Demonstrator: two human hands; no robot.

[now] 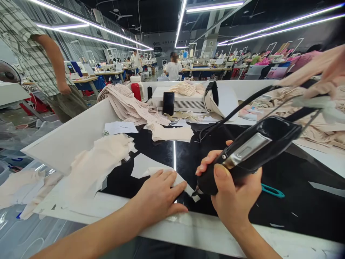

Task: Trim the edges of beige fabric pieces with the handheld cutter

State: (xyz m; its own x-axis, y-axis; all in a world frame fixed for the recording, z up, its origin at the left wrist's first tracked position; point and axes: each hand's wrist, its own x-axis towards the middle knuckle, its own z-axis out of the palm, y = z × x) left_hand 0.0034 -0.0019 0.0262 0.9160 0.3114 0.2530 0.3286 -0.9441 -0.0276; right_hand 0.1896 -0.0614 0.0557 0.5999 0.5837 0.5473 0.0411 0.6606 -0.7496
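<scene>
My left hand [160,192] lies flat, fingers together, pressing a small pale fabric piece [151,169] onto the black glossy table [296,187]. My right hand [231,194] is wrapped round a black hand-held tool [250,151] with a metal plate on its body and a cable [237,109] running off to the upper right. The tool's tip [198,190] touches the fabric's edge just right of my left fingers.
Heaps of beige fabric pieces [99,165] lie left; a stack [169,133] sits further back. A white machine [183,100] with a phone [168,103] stands behind. A teal tool [272,190] lies right. A person in a checked shirt [35,50] stands left.
</scene>
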